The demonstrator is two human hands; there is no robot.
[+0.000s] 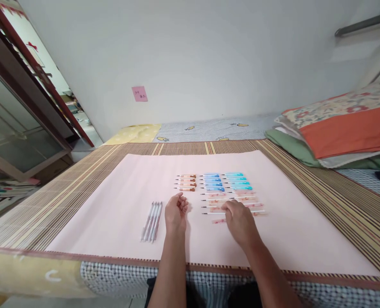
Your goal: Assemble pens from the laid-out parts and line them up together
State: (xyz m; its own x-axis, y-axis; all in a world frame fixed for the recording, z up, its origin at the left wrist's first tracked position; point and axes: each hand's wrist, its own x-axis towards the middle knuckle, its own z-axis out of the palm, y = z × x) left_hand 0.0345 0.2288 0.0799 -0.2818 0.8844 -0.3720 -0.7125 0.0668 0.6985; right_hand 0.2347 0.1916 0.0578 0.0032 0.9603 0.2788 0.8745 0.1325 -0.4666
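Note:
Over the pink paper, my right hand (pixel 239 219) is in a pinch above rows of thin white pen refills (pixel 213 213) with dark tips and pink patterned pen barrels (pixel 218 221). Its fingers hide what is between them. My left hand (pixel 176 212) hovers to the left, palm turned inward, fingers loosely curled and nothing visible in them. Left of it lie several whole pens (pixel 152 221) side by side. Beyond the hands are short rows of brown pen parts (pixel 187 182), blue ones (pixel 213 183) and turquoise ones (pixel 239 181), with dark-tipped refills among them.
The large pink paper (pixel 113 205) lies on a striped bamboo mat (pixel 90 179) over a bed. Folded bedding with an orange pillow (pixel 347 132) is piled at the right. A pink note (pixel 140 93) sticks to the white wall (pixel 209 64). At the left stands a glass-paned door (pixel 16 115).

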